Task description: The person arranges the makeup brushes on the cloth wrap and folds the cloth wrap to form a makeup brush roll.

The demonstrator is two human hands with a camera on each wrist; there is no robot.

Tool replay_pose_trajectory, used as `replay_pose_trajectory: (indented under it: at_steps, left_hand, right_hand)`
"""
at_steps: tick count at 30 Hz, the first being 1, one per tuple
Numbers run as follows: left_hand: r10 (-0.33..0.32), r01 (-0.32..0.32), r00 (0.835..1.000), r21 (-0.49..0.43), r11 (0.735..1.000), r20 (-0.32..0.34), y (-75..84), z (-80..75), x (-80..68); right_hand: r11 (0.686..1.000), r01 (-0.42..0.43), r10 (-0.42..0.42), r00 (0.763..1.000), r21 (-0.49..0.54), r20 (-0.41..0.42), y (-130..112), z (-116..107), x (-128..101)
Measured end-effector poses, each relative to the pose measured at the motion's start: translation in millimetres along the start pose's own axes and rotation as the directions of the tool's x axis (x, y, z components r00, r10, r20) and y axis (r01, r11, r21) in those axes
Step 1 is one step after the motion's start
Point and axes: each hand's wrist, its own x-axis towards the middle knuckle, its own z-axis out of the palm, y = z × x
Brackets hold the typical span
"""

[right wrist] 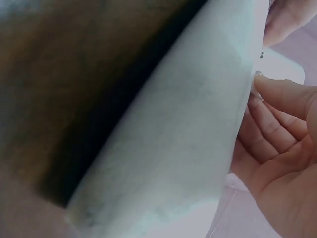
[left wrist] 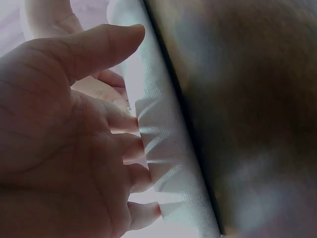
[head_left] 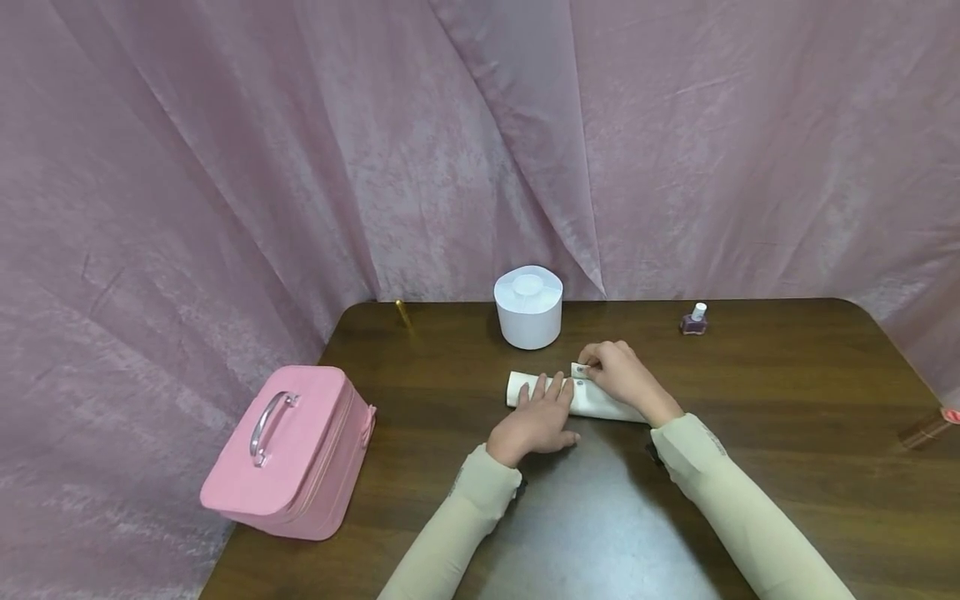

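A white rolled-up pouch (head_left: 603, 405) lies across the middle of the wooden table. From its far side a short flap with a metal snap (head_left: 577, 370) stands out, and a second snap sits on the roll just in front of it. My left hand (head_left: 534, 422) presses on the left part of the roll with spread fingers; in the left wrist view its fingertips touch the white fabric (left wrist: 163, 124). My right hand (head_left: 621, 373) pinches the flap between thumb and fingers. Seen from the right wrist, the roll (right wrist: 173, 119) hides part of those fingers (right wrist: 270, 126).
Behind the roll stands a white round-cornered container (head_left: 528, 312). A pink case with a metal handle (head_left: 288, 454) is at the left, and a gold tube (head_left: 403, 313) at the back left. Nail polish (head_left: 694, 321) stands at the back right; a brown tube (head_left: 925, 428) is by the right edge.
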Motion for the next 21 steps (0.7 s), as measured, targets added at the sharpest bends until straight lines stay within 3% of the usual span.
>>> replay_pose_trajectory:
  at_steps: [4, 21]
  left_hand:
    - [0.004, -0.004, 1.0, -0.001, 1.0, -0.01, 0.2, -0.9, 0.3]
    - [0.004, -0.004, 1.0, -0.016, 1.0, -0.005, -2.8, 6.3, 5.5]
  right_hand:
    - [0.998, 0.058, -0.058, 0.998, -0.032, -0.021, 1, 1, -5]
    - [0.983, 0.156, -0.161, 0.986, -0.098, -0.039, 0, 6, -14]
